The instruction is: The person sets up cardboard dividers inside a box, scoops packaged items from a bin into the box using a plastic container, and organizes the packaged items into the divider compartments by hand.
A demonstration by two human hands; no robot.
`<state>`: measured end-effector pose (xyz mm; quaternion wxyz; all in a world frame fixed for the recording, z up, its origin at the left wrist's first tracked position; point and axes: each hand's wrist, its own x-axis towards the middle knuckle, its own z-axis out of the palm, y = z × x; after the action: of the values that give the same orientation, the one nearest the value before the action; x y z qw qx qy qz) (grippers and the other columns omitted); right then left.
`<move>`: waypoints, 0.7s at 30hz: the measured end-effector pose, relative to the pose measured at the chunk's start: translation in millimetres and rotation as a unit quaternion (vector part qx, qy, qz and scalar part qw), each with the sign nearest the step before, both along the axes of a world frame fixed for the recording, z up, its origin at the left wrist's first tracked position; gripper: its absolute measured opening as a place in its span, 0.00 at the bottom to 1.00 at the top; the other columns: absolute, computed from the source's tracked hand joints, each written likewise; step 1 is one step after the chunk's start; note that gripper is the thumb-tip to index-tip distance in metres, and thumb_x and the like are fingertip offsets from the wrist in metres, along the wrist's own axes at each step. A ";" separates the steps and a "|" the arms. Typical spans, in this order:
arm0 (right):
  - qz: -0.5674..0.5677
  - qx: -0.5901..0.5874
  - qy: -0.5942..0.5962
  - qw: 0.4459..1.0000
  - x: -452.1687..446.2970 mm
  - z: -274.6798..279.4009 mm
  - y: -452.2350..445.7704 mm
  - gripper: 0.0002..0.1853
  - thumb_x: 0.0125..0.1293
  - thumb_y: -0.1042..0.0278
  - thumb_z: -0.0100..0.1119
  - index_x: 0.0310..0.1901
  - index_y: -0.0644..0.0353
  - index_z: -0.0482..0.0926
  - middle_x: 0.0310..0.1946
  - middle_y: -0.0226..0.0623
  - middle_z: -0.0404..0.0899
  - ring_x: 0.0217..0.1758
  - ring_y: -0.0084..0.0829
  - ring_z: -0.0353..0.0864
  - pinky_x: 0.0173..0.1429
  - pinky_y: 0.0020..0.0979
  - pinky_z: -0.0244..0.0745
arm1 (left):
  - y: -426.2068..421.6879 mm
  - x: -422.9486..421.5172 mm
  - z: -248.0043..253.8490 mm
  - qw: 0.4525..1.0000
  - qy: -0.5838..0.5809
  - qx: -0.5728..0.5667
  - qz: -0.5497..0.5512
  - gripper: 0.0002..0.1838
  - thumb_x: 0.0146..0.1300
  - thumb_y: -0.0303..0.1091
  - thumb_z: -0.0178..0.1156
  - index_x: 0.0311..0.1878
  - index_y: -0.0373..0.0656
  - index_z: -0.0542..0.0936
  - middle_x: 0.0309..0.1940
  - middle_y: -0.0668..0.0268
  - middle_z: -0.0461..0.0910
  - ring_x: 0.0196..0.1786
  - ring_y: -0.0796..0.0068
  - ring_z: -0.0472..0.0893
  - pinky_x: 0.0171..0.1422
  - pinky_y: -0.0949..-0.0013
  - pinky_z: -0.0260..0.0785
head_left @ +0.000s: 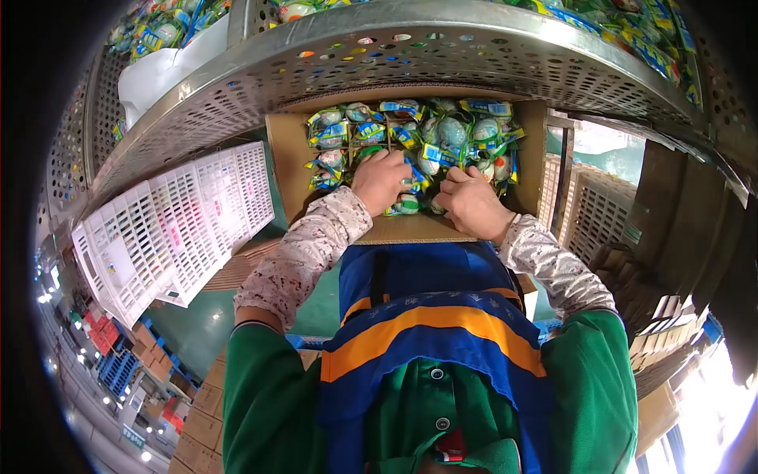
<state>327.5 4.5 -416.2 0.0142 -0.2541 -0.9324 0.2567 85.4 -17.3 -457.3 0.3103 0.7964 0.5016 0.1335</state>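
An open cardboard box (pixel 410 230) in front of me holds several round, pale balls in clear wrappers with yellow, blue and green printing. My left hand (pixel 380 182) reaches in over the near middle, its fingers curled down on a wrapped ball (pixel 406 204). Close by on the right, my right hand (pixel 476 203) has its fingers bent round another wrapped ball (pixel 436 207), mostly covered by the hand. Both sets of fingertips are partly hidden among the packets. More wrapped balls (pixel 452 133) lie along the back of the box.
A perforated metal trough (pixel 442 51) heaped with similar packets arches above the box. White plastic crates (pixel 181 221) stand at the left, with another crate (pixel 598 207) at the right. Stacked flat cardboard (pixel 659 332) is at the lower right; closed cartons (pixel 201 419) are at the lower left.
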 end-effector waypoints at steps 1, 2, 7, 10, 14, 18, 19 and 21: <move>0.002 0.000 -0.001 1.000 0.3 -0.7 0.2 0.08 0.43 0.67 0.67 0.28 0.53 0.81 0.32 0.29 0.77 0.47 0.34 0.73 0.49 0.39 0.67 | 0.3 0.3 -3.4 0.995 -0.071 -0.021 0.061 0.09 0.51 0.30 0.72 0.33 0.44 0.81 0.32 0.63 0.74 0.41 0.60 0.77 0.45 0.57 0.69; 0.000 -0.003 -0.011 1.000 -0.5 0.1 0.8 0.07 0.43 0.67 0.67 0.28 0.53 0.81 0.32 0.29 0.78 0.47 0.34 0.73 0.49 0.39 0.67 | -0.4 -0.6 -4.7 0.995 -0.072 -0.021 0.062 0.09 0.51 0.30 0.72 0.33 0.44 0.81 0.32 0.63 0.74 0.41 0.60 0.77 0.45 0.57 0.69; -0.020 -0.050 -0.032 0.998 -4.9 7.8 2.3 0.09 0.48 0.64 0.69 0.32 0.54 0.83 0.34 0.33 0.80 0.50 0.35 0.74 0.52 0.39 0.67 | -10.8 -18.2 0.7 0.880 -0.285 -0.255 0.281 0.07 0.62 0.31 0.68 0.33 0.40 0.81 0.28 0.71 0.76 0.33 0.78 0.74 0.41 0.70 0.67; -0.144 -0.160 0.128 0.968 -16.5 13.6 3.7 0.13 0.53 0.63 0.72 0.38 0.59 0.83 0.35 0.39 0.81 0.45 0.39 0.79 0.49 0.39 0.71 | -13.0 -26.6 22.0 0.778 -0.406 -0.307 0.368 0.08 0.67 0.32 0.64 0.34 0.39 0.81 0.30 0.76 0.79 0.35 0.88 0.73 0.42 0.76 0.67; -0.270 -0.241 0.209 0.909 -47.1 20.9 12.7 0.15 0.56 0.67 0.72 0.40 0.66 0.80 0.34 0.47 0.80 0.34 0.48 0.81 0.38 0.41 0.75 | -24.3 -35.4 48.8 0.744 -0.455 -0.282 0.400 0.05 0.67 0.29 0.64 0.36 0.39 0.82 0.31 0.77 0.79 0.34 0.88 0.73 0.40 0.78 0.67; -0.181 -0.276 0.130 0.935 -65.6 23.5 15.3 0.14 0.55 0.70 0.72 0.40 0.66 0.81 0.33 0.47 0.80 0.35 0.45 0.82 0.40 0.39 0.77 | -65.5 -84.2 113.9 0.773 -0.374 -0.186 0.477 0.05 0.67 0.28 0.65 0.36 0.38 0.80 0.28 0.78 0.74 0.31 0.89 0.70 0.35 0.79 0.63; -0.170 -0.287 0.125 0.934 -68.2 24.2 14.0 0.13 0.55 0.71 0.72 0.40 0.66 0.81 0.32 0.46 0.80 0.34 0.44 0.82 0.39 0.38 0.77 | -86.6 -106.0 121.3 0.750 -0.352 -0.194 0.525 0.07 0.66 0.30 0.65 0.36 0.37 0.80 0.26 0.77 0.73 0.29 0.89 0.69 0.32 0.79 0.61; -0.157 -0.299 0.111 0.935 -72.2 26.0 13.0 0.12 0.54 0.73 0.71 0.39 0.67 0.81 0.30 0.45 0.80 0.32 0.41 0.82 0.38 0.37 0.76 | -140.2 -157.0 130.9 0.724 -0.309 -0.139 0.601 0.08 0.65 0.34 0.64 0.37 0.38 0.80 0.24 0.75 0.74 0.26 0.85 0.71 0.29 0.78 0.62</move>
<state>255.3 17.6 -390.2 0.0814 -0.3591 -0.7535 0.5446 -71.7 -157.5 -326.4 0.4101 0.1903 0.7647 0.4592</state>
